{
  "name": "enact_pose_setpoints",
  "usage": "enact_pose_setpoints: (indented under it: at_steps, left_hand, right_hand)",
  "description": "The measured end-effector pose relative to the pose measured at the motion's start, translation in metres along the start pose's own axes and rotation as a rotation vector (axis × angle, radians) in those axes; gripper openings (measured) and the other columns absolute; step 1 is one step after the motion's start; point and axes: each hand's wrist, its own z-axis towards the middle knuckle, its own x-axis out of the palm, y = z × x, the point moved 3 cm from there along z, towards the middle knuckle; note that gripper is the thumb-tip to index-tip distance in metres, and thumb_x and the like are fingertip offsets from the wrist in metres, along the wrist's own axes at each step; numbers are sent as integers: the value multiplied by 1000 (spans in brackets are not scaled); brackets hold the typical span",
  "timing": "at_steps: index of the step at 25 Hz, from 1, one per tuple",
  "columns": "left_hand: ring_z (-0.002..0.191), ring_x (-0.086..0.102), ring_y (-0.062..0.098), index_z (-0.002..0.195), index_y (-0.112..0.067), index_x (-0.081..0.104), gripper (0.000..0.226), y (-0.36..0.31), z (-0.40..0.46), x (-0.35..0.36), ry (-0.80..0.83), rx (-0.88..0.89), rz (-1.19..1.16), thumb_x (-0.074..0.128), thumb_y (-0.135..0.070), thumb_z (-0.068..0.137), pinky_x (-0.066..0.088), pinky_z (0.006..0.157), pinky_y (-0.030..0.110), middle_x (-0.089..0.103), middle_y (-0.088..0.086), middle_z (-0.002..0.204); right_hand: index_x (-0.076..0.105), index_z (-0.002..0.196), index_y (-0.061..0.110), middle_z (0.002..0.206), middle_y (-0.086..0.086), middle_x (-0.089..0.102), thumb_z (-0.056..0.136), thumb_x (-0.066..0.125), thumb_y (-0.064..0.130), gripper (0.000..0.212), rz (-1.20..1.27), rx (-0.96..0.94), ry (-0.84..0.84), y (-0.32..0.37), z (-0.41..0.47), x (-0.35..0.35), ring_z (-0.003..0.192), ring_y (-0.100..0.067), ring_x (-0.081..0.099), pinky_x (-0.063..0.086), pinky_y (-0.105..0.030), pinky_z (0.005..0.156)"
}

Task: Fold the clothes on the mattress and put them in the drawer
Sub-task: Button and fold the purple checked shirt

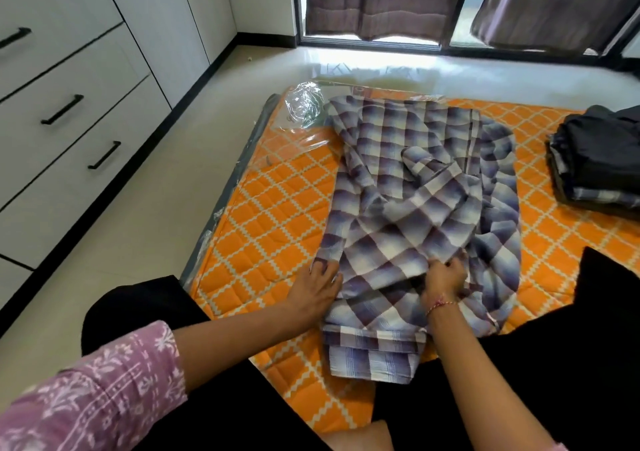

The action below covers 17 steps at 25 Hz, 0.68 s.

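A purple and white checked cloth (408,215) lies rumpled and partly doubled over on the orange quilted mattress (270,222). My left hand (320,286) lies flat with straight fingers on the cloth's near left edge. My right hand (446,279) pinches a fold of the cloth near its middle, fingers curled into the fabric. A red thread band circles my right wrist. White drawers (69,111) with black handles stand shut along the left wall.
A stack of folded dark clothes (602,159) sits on the mattress at the right. Crumpled clear plastic wrap (304,107) covers the mattress's far left corner. Pale tiled floor (152,208) runs between mattress and drawers. Curtained glass doors stand at the back. My black-clad knees flank the cloth.
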Motion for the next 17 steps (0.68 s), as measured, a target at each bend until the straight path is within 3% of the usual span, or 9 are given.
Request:
enact_pose_setpoints:
  at_steps: [2,4,6,8,9,12,17]
  left_hand:
    - [116,42,36,144,0,21,47,-4,-1,3,180,63,-26,33,-16,101,33,76,39,26,23,144]
    - [106,51,34,139,-2,34,52,2,4,3,321,129,-82,51,-25,95,37,70,36,42,21,134]
    - [103,55,30,127,-8,51,47,14,24,-5,177,85,-223,53,-41,93,40,73,35,54,15,120]
    - [124,42,30,138,-15,41,53,31,51,-12,-128,-60,-268,37,-48,98,35,89,38,43,15,137]
    - [137,29,29,147,-16,26,60,37,66,-9,-184,-126,-288,32,-51,99,29,100,40,27,17,150]
    - [147,-10,28,152,-18,-6,78,42,105,16,-34,-241,-453,26,-61,95,12,115,46,-14,15,158]
    - [147,-10,26,152,-22,-7,69,71,164,32,-47,-305,-540,18,-56,98,4,114,50,-15,10,159]
  right_hand:
    - [53,128,1,127,-20,58,85,46,-9,45,-176,-61,-117,-13,-14,-11,115,-35,54,42,-36,93]
    - [30,146,8,145,-20,40,82,52,-5,68,-353,-152,-191,-7,-19,-7,130,-37,41,33,-44,105]
    - [21,150,12,154,-21,20,82,58,5,77,-674,-302,-183,9,-20,13,140,-38,23,20,-52,111]
    - [29,146,12,155,-20,15,86,57,10,67,-908,-559,-4,24,-18,48,144,-34,13,11,-53,115]
    - [33,144,11,154,-20,18,88,56,12,61,-974,-686,121,33,-14,69,143,-33,16,13,-50,116]
    - [36,141,7,148,-18,30,93,53,21,53,-1078,-816,460,51,8,120,134,-34,34,35,-42,106]
    - [36,138,8,137,-14,44,92,56,26,53,-1168,-793,662,70,57,199,121,-31,46,43,-38,92]
